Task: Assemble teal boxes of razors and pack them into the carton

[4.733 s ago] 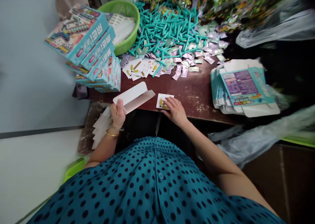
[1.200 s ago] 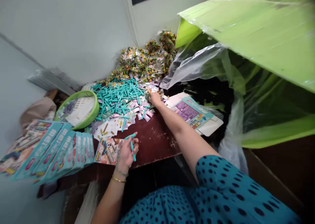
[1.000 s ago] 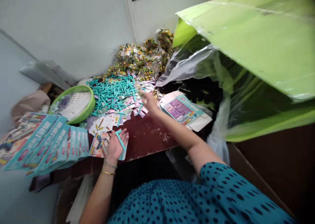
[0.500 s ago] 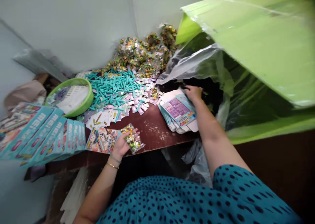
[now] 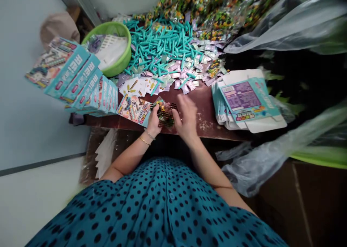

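Observation:
My left hand (image 5: 153, 122) is closed on a clear packet of small coloured bits (image 5: 162, 106) at the table's front edge. Against the packet lies a black grid piece (image 5: 166, 116). My right hand (image 5: 186, 119) is smeared by motion; its thumb and fingers pinch the grid's right side. Just left of my hands lies a teal box with a colourful printed face (image 5: 134, 110), partly under my left hand.
Finished teal boxes (image 5: 77, 81) are stacked at the left. Behind are a green basin (image 5: 122, 59), a heap of teal sticks (image 5: 162, 44), small sachets (image 5: 189, 68), printed cards (image 5: 137, 86) and coloured packets (image 5: 211, 4). Flat box blanks (image 5: 248, 102) and plastic bags (image 5: 284, 26) lie right.
My right hand came back from the dark space beyond the flat blanks to the table's front, now with a black grid piece. My left hand still holds the packet. The view tilted down.

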Demonstrator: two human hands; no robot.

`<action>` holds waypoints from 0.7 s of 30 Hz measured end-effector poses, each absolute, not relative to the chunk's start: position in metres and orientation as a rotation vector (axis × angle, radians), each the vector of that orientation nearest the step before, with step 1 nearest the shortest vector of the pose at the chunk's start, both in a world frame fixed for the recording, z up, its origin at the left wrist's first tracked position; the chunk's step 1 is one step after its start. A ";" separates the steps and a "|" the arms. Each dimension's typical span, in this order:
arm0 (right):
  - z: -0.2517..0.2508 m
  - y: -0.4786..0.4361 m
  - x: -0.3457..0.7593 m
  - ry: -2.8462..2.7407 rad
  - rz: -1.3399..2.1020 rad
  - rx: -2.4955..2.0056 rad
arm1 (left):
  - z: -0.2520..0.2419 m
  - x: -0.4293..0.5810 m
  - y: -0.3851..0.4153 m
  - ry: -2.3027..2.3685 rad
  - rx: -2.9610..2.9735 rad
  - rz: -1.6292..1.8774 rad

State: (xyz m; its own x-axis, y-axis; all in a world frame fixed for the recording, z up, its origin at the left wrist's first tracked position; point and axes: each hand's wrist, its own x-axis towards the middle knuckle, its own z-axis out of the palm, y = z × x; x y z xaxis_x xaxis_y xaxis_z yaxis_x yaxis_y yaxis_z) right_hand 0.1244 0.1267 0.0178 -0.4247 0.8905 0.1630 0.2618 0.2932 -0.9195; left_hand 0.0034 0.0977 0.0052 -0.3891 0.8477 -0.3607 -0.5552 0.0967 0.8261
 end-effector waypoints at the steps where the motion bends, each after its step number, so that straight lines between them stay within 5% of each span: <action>1: 0.015 0.132 0.133 -1.798 1.231 -1.005 | 0.008 0.002 0.093 1.210 0.369 1.571; 7: -0.013 0.101 0.135 -1.193 2.073 -0.861 | 0.016 0.007 0.071 1.309 0.743 1.639; 15: -0.057 0.091 0.190 -0.962 1.749 -1.280 | -0.015 -0.062 0.011 1.808 1.501 1.049; 21: -0.025 0.085 0.156 -1.115 2.018 -1.057 | -0.012 -0.085 0.002 1.890 1.438 1.449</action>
State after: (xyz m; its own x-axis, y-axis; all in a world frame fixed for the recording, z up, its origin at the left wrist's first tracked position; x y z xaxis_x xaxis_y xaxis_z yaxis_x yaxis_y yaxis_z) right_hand 0.1561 0.0847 -0.0248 -0.5059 0.7866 -0.3539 -0.1190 -0.4701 -0.8746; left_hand -0.0851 0.0025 -0.0123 -0.4186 0.8633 0.2818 0.4964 -0.0424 0.8671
